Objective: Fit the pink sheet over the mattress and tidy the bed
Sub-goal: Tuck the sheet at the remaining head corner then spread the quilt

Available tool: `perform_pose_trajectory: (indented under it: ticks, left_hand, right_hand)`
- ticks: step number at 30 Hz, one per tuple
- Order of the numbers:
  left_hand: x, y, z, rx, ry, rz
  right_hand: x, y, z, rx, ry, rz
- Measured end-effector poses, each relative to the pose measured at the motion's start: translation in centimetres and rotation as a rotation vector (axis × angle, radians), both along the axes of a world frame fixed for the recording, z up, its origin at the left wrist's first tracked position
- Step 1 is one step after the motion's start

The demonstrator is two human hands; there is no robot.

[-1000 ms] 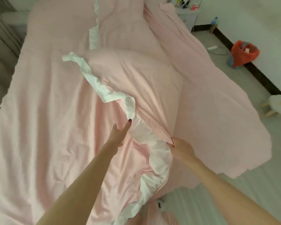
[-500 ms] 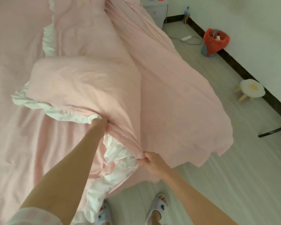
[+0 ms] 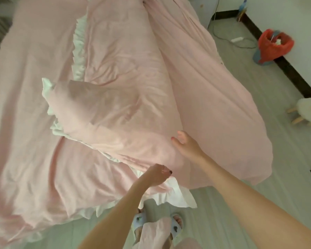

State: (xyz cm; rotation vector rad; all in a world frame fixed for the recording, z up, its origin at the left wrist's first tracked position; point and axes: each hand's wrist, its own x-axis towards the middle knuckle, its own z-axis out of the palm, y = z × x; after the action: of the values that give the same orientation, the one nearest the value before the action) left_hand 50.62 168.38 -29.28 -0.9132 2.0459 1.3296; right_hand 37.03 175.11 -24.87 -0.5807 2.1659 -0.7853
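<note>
Person stands at the bed's near corner, slippered feet [image 3: 157, 221] on the floor just below the overhang. Left hand [image 3: 155, 176] is nearest, fingers curled closed on the fabric right above the white ruffle [image 3: 171, 192] that hangs off the corner. Right hand [image 3: 186, 145] sits just beyond and to the right, fingers loosely spread, resting against the folded-back pink flap [image 3: 104, 112]; not gripping anything as far as visible. The pink sheet [image 3: 214, 97] runs away from both hands toward the far end of the bed, its right edge draped over the side to the floor. Long axis: near-to-far, so likely next pull is along it, left hand anchoring. Far right: red bin [image 3: 273, 44], small stool [image 3: 307, 108].
</note>
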Motion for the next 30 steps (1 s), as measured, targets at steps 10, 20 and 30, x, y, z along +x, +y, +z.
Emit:
perform_pose_trajectory:
  ticks: [10,20,30]
  left_hand:
    - [6.3,-16.7,0.7,-0.528,0.146,0.723]
    - [10.4,-27.8,-0.3,-0.372,0.120,0.753]
    - [6.6,-30.1,-0.9,-0.280,0.154,0.330]
  right_hand:
    - [3.2,-7.2,-1.0,0.084,0.189,0.347]
    - [5.8,-21.0,-0.3,0.186,0.553,0.666]
    - [4.9,-20.5,-4.0,0.246,0.476,0.689]
